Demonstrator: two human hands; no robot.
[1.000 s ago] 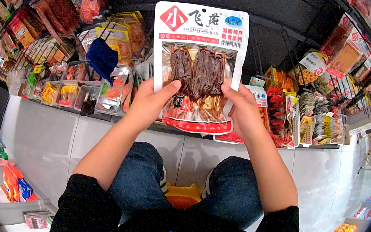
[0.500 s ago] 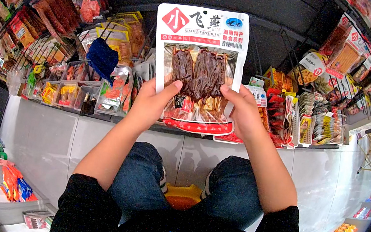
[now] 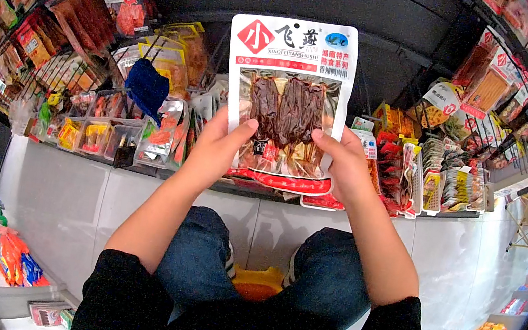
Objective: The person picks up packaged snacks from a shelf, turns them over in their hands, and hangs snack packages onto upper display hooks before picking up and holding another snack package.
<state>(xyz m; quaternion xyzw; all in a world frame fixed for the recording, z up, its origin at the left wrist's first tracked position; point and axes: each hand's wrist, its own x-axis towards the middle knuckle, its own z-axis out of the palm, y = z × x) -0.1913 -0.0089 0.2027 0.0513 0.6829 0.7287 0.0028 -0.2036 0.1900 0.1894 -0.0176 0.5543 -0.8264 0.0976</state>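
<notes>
A white-bordered snack packet (image 3: 286, 107) is held upright in front of me, its printed face toward the camera. Dark brown strips of food show through its clear window, with a red band along the bottom. My left hand (image 3: 215, 147) grips its lower left edge, thumb on the front and the other fingers mostly hidden behind. My right hand (image 3: 348, 164) grips the lower right edge the same way. Behind the packet is the black shelf with packed snacks.
Hanging snack packets (image 3: 80, 21) fill the left rack, beside a dark blue cloth-like item (image 3: 146, 89). Clear bins (image 3: 123, 140) line the shelf edge. White baskets (image 3: 431, 190) of packets stand right. Below are my knees and a yellow stool (image 3: 257, 283). Low shelves (image 3: 18, 299) stand at lower left.
The packet has moved slightly down and to the right in view, still in both hands. The camera view has shifted a little. My grip looks much the same.
</notes>
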